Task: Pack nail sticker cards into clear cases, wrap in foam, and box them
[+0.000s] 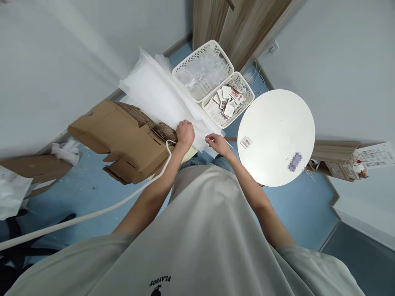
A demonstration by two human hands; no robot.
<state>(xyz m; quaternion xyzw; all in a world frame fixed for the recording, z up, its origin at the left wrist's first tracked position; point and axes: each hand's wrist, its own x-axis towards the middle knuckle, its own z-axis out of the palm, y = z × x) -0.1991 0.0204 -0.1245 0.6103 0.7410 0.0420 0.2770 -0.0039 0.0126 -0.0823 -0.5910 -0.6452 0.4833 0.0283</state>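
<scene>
Over white sheets [168,92], likely light, soft and best held by an edge, my left hand [185,133] and right hand [217,144] curl, apart, their grip unclear to me.

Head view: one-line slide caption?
Left hand and right hand at white sheets, brown cardboard to the left, round white table to the right.

White sheets [163,90] (edges translucent), loosely layered, lying slantwise ahead
</scene>
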